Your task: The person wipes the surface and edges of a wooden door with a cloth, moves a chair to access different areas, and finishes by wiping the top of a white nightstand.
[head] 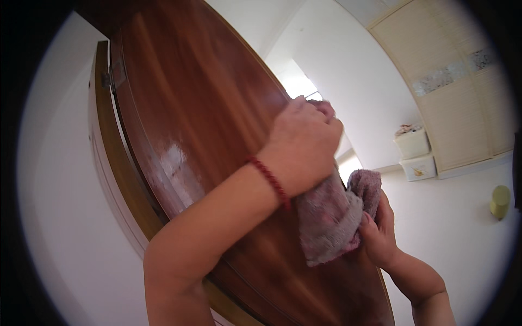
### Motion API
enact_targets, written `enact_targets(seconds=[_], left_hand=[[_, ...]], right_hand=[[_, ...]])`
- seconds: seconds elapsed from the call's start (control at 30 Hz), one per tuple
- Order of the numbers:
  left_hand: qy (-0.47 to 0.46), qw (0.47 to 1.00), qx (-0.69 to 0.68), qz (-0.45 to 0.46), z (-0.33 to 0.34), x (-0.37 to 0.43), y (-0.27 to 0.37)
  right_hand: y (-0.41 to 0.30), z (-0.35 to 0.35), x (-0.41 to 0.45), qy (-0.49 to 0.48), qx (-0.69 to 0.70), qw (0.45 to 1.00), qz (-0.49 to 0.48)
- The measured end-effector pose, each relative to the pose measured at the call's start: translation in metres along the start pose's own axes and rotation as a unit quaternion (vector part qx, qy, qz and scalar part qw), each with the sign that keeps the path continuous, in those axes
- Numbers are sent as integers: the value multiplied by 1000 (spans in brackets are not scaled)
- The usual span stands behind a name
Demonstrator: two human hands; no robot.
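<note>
A glossy reddish-brown wooden door (195, 93) slants across the view, its hinge (117, 73) at the upper left. My left hand (306, 142), with a red beaded bracelet (269, 179) at the wrist, is closed at the door's free edge on a cloth, part of which shows beyond the fingers. A greyish-purple terry cloth (326, 224) hangs below that hand against the door face. My right hand (381, 232) grips the folded right part of the cloth, thumb in front, beside the door's edge. Whether the cloth runs unbroken between both hands is partly hidden.
A wooden door frame (118, 163) and white wall stand at left. Beyond the door, two stacked plastic storage boxes (418, 167) stand near a cream sliding-door wardrobe (444, 106). A yellow-green stool or bin (500, 201) is on the pale floor at far right.
</note>
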State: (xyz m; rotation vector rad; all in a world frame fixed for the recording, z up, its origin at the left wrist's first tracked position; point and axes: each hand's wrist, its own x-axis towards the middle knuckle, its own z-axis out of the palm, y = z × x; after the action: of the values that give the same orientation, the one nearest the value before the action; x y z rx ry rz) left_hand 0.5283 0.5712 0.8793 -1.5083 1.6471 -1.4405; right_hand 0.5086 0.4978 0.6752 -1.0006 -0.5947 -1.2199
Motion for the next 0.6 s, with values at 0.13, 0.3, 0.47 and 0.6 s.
enact_targets(seconds=[0.13,0.3,0.47,0.6], left_hand=[[62,991,112,-41,-19,15,-47],[35,964,239,-108,-50,46,-93],[-1,918,373,-136,-70,77,-191],[-126,915,281,-262,-82,97,-254]], right_hand=[[-1,4,65,-93,56,992,-57],[8,12,137,-195,12,972,-127],[-7,45,191,-151,-82,959,-226],[-11,82,208,-62,-58,958,-274]])
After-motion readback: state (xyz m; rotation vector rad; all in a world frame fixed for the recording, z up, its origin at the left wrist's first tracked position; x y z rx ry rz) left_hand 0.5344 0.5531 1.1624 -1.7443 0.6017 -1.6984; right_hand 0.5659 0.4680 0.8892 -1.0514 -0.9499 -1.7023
